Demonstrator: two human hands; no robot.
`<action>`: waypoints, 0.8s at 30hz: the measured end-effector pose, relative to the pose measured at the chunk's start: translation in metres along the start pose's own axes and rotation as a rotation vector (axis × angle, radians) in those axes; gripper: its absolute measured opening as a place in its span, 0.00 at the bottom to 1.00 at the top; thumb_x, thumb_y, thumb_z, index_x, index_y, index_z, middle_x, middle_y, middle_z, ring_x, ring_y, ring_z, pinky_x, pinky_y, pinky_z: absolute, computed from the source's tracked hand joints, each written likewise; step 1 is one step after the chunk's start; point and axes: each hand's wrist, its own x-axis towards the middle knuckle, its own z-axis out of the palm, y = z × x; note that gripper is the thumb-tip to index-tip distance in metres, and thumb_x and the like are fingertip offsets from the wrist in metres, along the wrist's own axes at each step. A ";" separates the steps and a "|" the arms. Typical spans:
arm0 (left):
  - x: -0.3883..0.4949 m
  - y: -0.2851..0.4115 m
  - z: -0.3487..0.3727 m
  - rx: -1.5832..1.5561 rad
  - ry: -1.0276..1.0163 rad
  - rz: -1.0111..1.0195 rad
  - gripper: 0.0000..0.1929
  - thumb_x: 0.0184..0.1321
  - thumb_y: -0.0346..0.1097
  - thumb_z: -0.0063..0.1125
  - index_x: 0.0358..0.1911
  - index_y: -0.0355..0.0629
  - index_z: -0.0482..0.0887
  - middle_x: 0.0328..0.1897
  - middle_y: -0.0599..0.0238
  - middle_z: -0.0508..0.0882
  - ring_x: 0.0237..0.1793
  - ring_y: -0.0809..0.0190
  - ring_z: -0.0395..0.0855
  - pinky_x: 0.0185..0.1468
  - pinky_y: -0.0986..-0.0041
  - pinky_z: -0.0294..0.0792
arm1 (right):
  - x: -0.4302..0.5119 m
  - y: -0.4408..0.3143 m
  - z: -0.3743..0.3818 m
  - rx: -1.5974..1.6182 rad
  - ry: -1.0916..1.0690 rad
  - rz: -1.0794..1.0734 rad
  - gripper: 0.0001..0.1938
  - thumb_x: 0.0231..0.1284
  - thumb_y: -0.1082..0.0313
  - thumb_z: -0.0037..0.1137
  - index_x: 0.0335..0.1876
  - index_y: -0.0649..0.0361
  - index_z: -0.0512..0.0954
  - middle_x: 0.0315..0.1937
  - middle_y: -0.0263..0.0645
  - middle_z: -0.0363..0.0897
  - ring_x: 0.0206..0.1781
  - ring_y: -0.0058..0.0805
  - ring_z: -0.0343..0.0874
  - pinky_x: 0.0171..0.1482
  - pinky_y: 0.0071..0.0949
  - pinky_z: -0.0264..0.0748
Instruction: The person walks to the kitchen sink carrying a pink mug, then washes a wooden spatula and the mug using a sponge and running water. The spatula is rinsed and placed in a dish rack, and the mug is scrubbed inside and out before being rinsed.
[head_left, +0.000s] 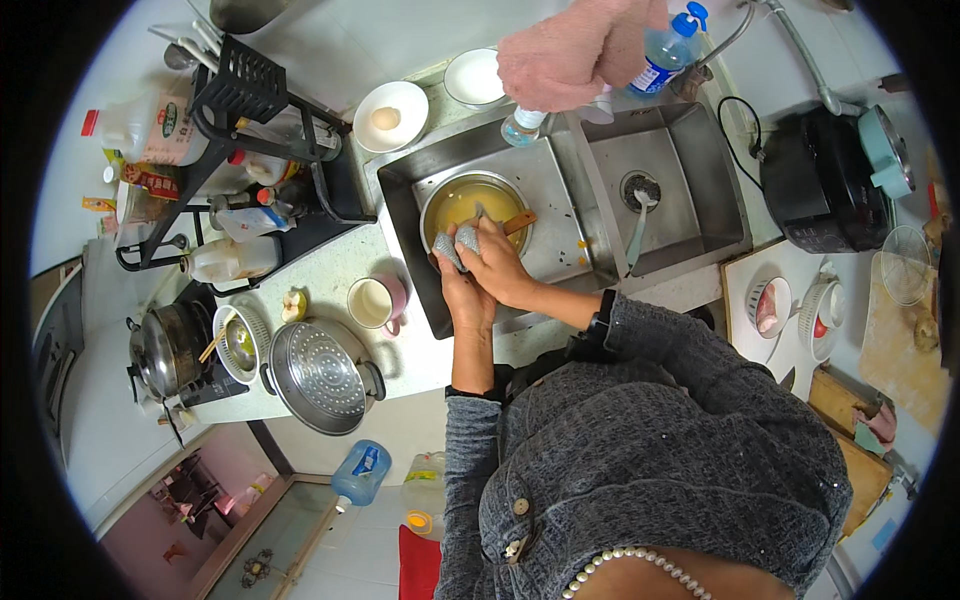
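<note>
Both hands are together over the large sink basin (574, 169), squeezing a bunched grey cloth (466, 240). My left hand (466, 294) grips it from below and my right hand (499, 262) presses in from the right. Just beyond them, inside the basin, sits a round metal bowl (469, 196) of cloudy yellowish water. A brown, wooden-looking handle (520, 222) sticks out to the right beside my right hand; what it belongs to is hidden. The cloth hangs at the bowl's near edge, and I cannot tell whether it touches the water.
The smaller basin (682, 161) holds a pale-handled brush (639, 229). A pink towel (574, 56) hangs above. A bowl with an egg (390, 116) stands behind. On the left are a pink mug (375, 301), a steamer pot (319, 375) and a black rack (247, 146) of bottles.
</note>
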 end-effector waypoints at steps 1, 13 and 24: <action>-0.001 0.001 0.001 -0.017 -0.013 0.018 0.29 0.69 0.57 0.33 0.63 0.41 0.62 0.61 0.58 0.70 0.59 0.58 0.70 0.62 0.63 0.65 | 0.000 0.004 0.000 -0.100 -0.025 0.038 0.16 0.58 0.65 0.50 0.47 0.67 0.72 0.42 0.49 0.70 0.51 0.50 0.67 0.60 0.44 0.57; -0.011 -0.005 0.008 0.126 0.019 0.036 0.29 0.70 0.54 0.33 0.64 0.38 0.60 0.64 0.57 0.68 0.64 0.57 0.66 0.67 0.65 0.57 | -0.002 0.033 0.006 -0.547 -0.082 0.075 0.21 0.62 0.58 0.40 0.50 0.68 0.74 0.55 0.51 0.70 0.65 0.55 0.58 0.65 0.61 0.44; -0.015 0.004 0.006 0.161 -0.057 0.072 0.29 0.69 0.55 0.37 0.65 0.42 0.59 0.63 0.53 0.68 0.63 0.55 0.67 0.64 0.60 0.62 | -0.012 0.050 0.003 -0.421 0.113 -0.065 0.16 0.57 0.64 0.45 0.44 0.68 0.76 0.47 0.54 0.75 0.59 0.54 0.66 0.68 0.51 0.47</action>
